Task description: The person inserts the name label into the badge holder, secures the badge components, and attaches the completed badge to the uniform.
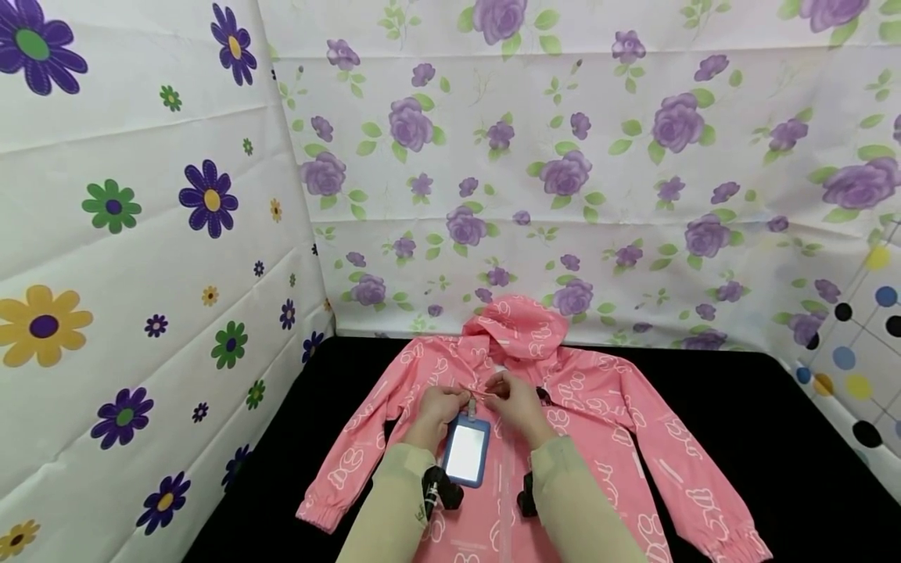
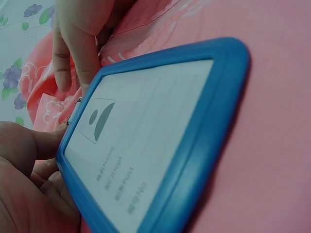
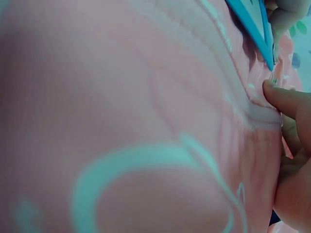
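A pink hooded jacket (image 1: 591,469) with white printed outlines lies spread out, hood at the far end. On its chest rests a blue-framed badge holder (image 1: 466,451) with a metal clip (image 1: 472,407) at its top. The left hand (image 1: 440,407) pinches at the clip end; its thumb shows beside the holder's top edge in the left wrist view. My right hand (image 1: 519,405) pinches a raised fold of the jacket front beside the clip. In the right wrist view, the right thumb (image 3: 286,99) presses on the pink cloth near the pale placket (image 3: 262,115). The exact clip contact is hidden.
Black cloth (image 1: 795,461) covers the table under the jacket. A flowered curtain (image 1: 521,188) stands behind, another patterned sheet (image 1: 141,258) at the left, and a dotted one (image 1: 862,352) at the right. A small dark thing (image 1: 543,396) lies on the jacket by the right hand.
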`<control>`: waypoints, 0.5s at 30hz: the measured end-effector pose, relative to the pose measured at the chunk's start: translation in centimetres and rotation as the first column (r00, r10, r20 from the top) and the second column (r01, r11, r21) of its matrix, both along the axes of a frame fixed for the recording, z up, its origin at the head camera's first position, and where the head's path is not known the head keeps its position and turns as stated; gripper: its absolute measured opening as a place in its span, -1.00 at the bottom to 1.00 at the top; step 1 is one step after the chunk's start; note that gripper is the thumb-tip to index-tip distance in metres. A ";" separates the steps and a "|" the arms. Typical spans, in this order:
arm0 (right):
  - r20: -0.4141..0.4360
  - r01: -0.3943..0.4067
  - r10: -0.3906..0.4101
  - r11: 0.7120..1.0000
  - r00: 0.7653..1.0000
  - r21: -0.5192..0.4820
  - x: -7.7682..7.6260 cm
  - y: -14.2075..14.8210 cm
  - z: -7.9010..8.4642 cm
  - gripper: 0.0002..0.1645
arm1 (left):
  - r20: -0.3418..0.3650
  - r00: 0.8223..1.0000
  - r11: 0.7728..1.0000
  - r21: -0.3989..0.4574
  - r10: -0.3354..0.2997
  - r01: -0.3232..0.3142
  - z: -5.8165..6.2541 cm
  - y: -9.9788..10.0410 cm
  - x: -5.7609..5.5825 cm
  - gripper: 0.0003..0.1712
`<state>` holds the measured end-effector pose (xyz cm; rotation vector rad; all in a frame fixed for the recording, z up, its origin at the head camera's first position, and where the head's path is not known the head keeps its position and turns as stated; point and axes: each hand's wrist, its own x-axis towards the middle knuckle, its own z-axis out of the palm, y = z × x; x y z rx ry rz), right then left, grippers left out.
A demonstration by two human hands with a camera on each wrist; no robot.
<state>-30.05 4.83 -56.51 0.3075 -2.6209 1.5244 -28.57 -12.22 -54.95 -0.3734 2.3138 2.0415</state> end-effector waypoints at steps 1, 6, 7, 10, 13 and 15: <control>0.001 -0.005 0.005 1.000 1.000 0.009 0.0 0.1 0.0 -0.77 | 0.005 1.000 1.000 -0.001 0.000 0.000 0.0 0.0 0.0 -0.80; 0.011 -0.013 0.012 0.997 1.000 0.077 0.0 0.2 0.1 -0.86 | 0.009 1.000 1.000 -0.008 -0.006 0.006 0.0 -0.1 -0.1 -0.80; 0.015 -0.013 0.011 0.996 1.000 0.090 0.0 0.2 0.1 -0.87 | 0.008 1.000 1.000 -0.006 -0.007 0.007 0.0 -0.1 -0.1 -0.80; -0.019 -0.017 0.020 0.992 1.000 0.128 0.0 0.2 0.1 -0.88 | -0.006 1.000 1.000 -0.009 -0.015 0.015 0.1 -0.1 -0.1 -0.80; -0.050 -0.016 0.024 0.987 0.998 0.157 -0.1 0.1 0.0 -0.90 | -0.009 1.000 1.000 0.007 -0.013 0.013 0.0 -0.1 -0.2 -0.80; -0.067 -0.012 0.024 0.985 0.997 0.171 -0.2 0.1 -0.1 -0.91 | -0.004 1.000 0.999 0.032 -0.013 0.014 -0.1 -0.2 -0.3 -0.80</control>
